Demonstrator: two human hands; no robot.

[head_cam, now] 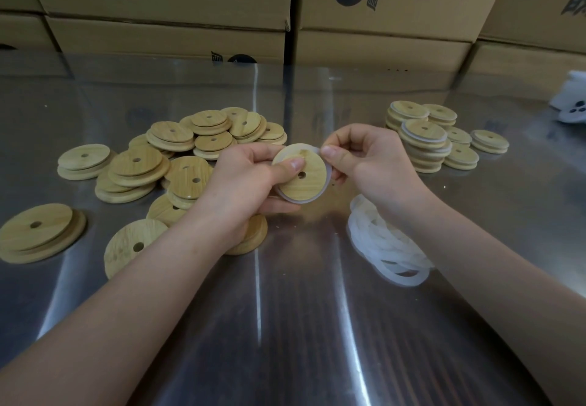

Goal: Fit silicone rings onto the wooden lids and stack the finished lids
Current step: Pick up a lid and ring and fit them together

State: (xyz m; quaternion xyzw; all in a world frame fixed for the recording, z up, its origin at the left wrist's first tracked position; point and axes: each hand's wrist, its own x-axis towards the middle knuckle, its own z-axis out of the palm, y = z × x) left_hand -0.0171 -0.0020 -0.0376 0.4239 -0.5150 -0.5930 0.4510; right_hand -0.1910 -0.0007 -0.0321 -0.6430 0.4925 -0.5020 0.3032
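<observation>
A round wooden lid point(306, 180) with a small centre hole is held above the steel table point(285, 310). My left hand point(250, 177) grips it, thumb on its top face and fingers underneath. A translucent silicone ring point(326, 183) runs around the lid's right and lower edge. My right hand point(364, 155) pinches that ring at the lid's upper right rim. Loose bare lids point(177, 158) lie piled on the left. Ringed lids point(425, 142) sit in short stacks at the right back. A heap of white rings point(383, 244) lies under my right forearm.
Cardboard boxes point(190, 3) form a wall along the table's far edge. A white object point(570, 101) sits at the far right edge. One more bare lid point(38, 234) lies apart at the near left.
</observation>
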